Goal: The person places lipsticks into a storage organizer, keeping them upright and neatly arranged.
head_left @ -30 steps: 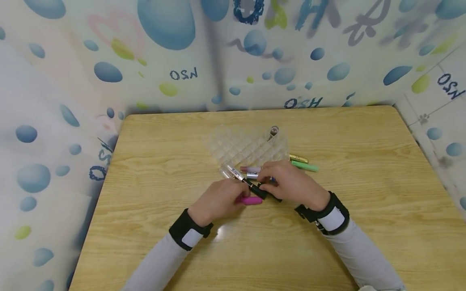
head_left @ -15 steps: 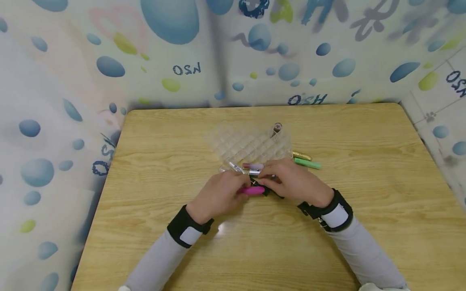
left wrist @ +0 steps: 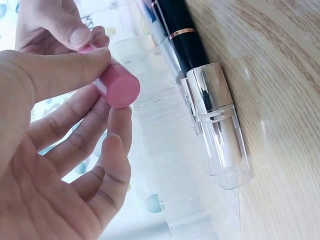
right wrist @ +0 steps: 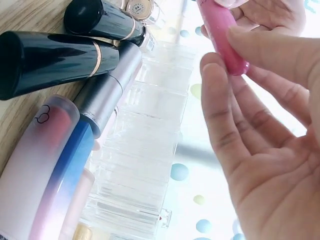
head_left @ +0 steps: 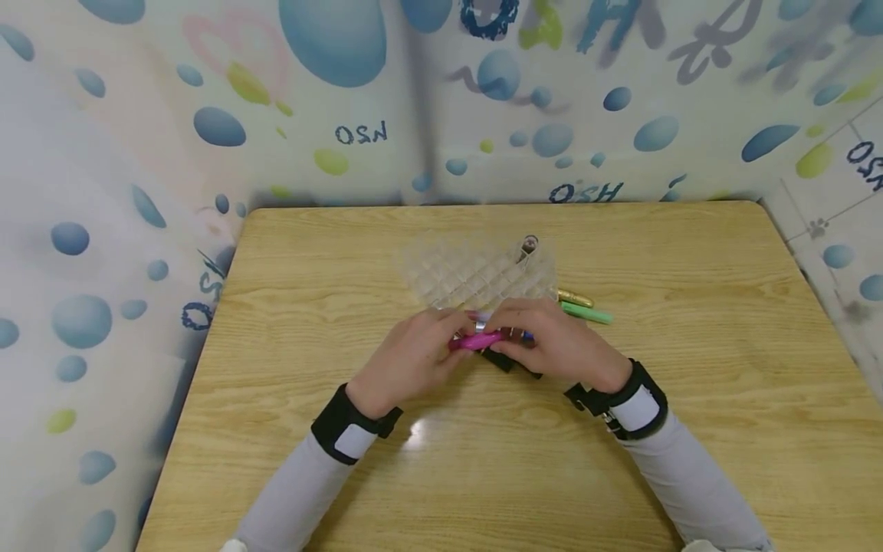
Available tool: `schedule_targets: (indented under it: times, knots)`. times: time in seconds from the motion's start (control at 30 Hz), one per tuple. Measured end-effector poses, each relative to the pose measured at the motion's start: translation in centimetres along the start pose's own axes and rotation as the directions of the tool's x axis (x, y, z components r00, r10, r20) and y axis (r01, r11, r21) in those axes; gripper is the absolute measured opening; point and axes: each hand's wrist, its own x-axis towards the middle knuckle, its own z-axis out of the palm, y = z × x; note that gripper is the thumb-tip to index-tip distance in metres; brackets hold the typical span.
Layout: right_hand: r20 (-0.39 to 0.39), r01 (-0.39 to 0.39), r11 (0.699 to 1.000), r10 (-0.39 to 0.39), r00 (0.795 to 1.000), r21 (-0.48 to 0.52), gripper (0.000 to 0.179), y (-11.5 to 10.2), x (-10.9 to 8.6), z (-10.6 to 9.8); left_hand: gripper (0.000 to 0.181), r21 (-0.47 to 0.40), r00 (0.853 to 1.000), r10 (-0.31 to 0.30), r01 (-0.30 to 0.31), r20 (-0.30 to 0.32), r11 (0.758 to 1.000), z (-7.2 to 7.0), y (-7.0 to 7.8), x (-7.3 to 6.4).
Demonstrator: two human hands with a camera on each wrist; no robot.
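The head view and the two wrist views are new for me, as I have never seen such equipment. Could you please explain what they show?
There is no machine here: a person works with two bare hands. The head view comes from a camera on the head, looking down on the table. The other two views come from cameras worn on the wrists, so each shows one hand close up.

The left hand and right hand pinch a pink tube between them, one at each end. Around them lie other tubes, such as a green tube, a gold tube and black tubes. Behind is a clear divided organizer holding one item.
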Motion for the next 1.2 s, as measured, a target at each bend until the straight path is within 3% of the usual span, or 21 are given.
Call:
schedule_targets:
  times: [0.27,0.5,0.8,1.03,1.2]
  knots:
    - [-0.029,0.017,1.000,-0.017,0.999,0.008,0.013,-0.3,0.0,-0.6,0.016,-0.016,1.000,0.020,-0.021,-0.024,1.000,0.1,0.1,0.3]
    - [-0.105,0.075,0.996,-0.069,0.992,0.048,0.021,-0.5,0.2,-0.7,0.021,-0.019,0.999,0.025,-0.026,-0.047,0.999,0.0,0.3,0.4]
    - [-0.232,0.166,0.979,-0.135,0.963,0.118,0.022,-0.9,0.6,-0.2,0.019,-0.105,0.993,-0.057,0.046,-0.107,0.993,-0.2,1.0,0.0]
    - [-0.321,0.238,0.970,-0.209,0.924,0.052,0.020,-1.1,0.7,0.2,0.019,-0.062,0.990,-0.035,0.026,-0.140,0.998,-0.2,1.2,-0.1]
    - [-0.349,0.230,0.973,-0.209,0.914,0.020,0.023,-1.1,0.3,0.3,0.020,-0.073,0.990,-0.032,0.022,-0.136,0.997,0.2,0.9,-0.1]
